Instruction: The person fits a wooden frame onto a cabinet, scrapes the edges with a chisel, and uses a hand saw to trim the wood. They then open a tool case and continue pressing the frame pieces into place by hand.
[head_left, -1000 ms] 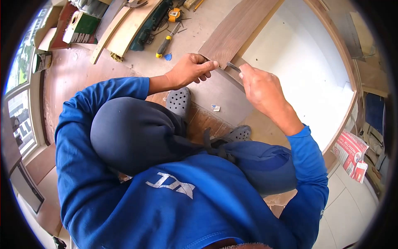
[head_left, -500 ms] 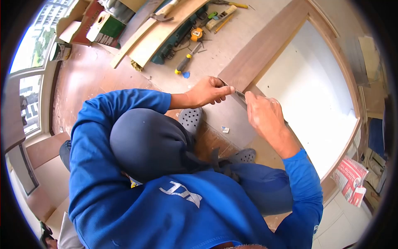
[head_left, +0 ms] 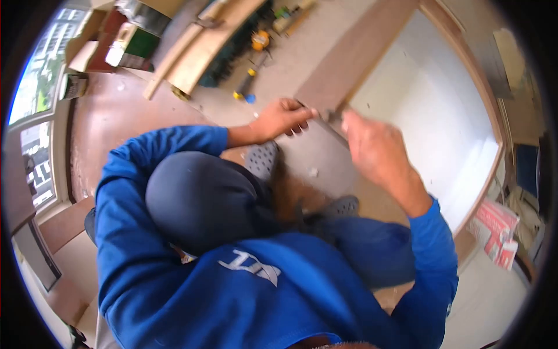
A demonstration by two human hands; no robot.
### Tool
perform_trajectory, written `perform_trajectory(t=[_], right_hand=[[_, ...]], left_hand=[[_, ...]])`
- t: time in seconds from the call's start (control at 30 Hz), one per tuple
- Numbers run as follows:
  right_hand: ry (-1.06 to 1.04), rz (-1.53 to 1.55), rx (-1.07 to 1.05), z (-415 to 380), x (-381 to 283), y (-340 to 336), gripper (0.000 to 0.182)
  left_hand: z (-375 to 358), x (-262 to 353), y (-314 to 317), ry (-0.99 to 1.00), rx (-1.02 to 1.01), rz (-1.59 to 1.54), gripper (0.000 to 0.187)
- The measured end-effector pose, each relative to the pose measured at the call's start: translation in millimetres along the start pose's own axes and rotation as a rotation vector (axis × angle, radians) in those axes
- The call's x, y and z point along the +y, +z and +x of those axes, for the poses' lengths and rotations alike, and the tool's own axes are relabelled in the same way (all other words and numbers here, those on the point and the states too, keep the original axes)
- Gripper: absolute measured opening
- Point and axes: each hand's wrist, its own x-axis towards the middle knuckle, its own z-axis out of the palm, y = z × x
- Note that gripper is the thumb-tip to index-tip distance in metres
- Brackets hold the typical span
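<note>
My left hand (head_left: 283,120) is closed in a pinch at the near end of a brown wood board (head_left: 349,52). What its fingers hold is too small and blurred to name. Just to its right, my right hand (head_left: 375,145) is closed, its fingertips turned toward the left hand. A small dark piece (head_left: 331,116) shows between the two hands, too blurred to name. The board borders a white panel (head_left: 427,110) set in a wooden frame, and the right hand is over the panel's near left corner.
A yellow-black screwdriver (head_left: 244,83), an orange tape measure (head_left: 260,40) and a hammer (head_left: 208,23) on light planks (head_left: 212,49) lie ahead. Boxes (head_left: 132,46) stand at the upper left. Two grey clogs (head_left: 263,160) are below the hands. A red-white packet (head_left: 494,227) is at the right.
The view has shifted, so the tools and board appear further left and higher. The right hand appears slightly lower and blurred, with a small dark piece now showing between the hands.
</note>
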Motion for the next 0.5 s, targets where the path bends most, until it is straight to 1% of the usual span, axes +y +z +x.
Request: perform_trajectory(t=[0.03, 0.07, 0.13, 0.17, 0.2, 0.23, 0.27, 0.3, 0.33, 0.37, 0.4, 0.47, 0.5], right_hand=[[0.024, 0.152, 0.185, -2.5, 1.4, -7.1, 0.012], [0.048, 0.155, 0.168, -3.2, 5.9, -9.2, 0.012], [0.201, 0.383, 0.151, 1.1, 15.1, -11.9, 0.019], [0.331, 0.523, 0.066, 2.8, 18.7, -11.2, 0.023], [0.341, 0.529, 0.070, 5.0, 26.5, -1.5, 0.023], [0.414, 0.630, 0.050, 5.9, 36.7, 15.6, 0.022], [0.486, 0.730, 0.028, 4.1, 42.7, 28.1, 0.022], [0.493, 0.734, 0.029, 2.4, 41.9, 33.6, 0.022], [0.518, 0.800, 0.021, 3.0, 39.3, 38.0, 0.022], [0.542, 0.867, 0.015, 4.2, 36.1, 40.1, 0.022], [0.544, 0.870, 0.021, 5.5, 31.3, 40.5, 0.022], [0.418, 0.707, 0.111, 7.4, 19.7, 41.6, 0.022], [0.417, 0.708, 0.111, 10.1, 17.0, 42.1, 0.022]], left_hand=[[-0.2, 1.6, 1.1, -0.027, -0.015, -0.003, 0.051], [1.2, -2.2, 1.5, -0.022, -0.029, -0.029, 0.050], [-4.1, 0.6, 2.3, 0.037, -0.143, 0.170, 0.040], [-4.9, 0.2, -1.5, 0.036, -0.150, 0.175, 0.040], [-6.2, -1.1, -6.3, 0.408, -0.108, 0.517, 0.029], [-7.1, -0.1, -9.1, 0.786, -0.066, 0.851, 0.020], [-6.4, 1.4, -10.9, 0.786, -0.080, 0.852, 0.020], [-7.8, 9.7, -12.1, 0.985, 0.007, 0.911, 0.019], [-9.0, 18.2, -13.7, 1.186, 0.100, 0.966, 0.022], [-9.7, 24.9, -15.1, 1.185, 0.119, 1.017, 0.032], [-8.5, 29.5, -14.5, 1.188, 0.114, 1.020, 0.032], [-5.9, 33.5, -12.4, 1.243, 0.138, 1.156, 0.033], [-0.6, 31.0, -15.6, 1.242, 0.139, 1.158, 0.033]])
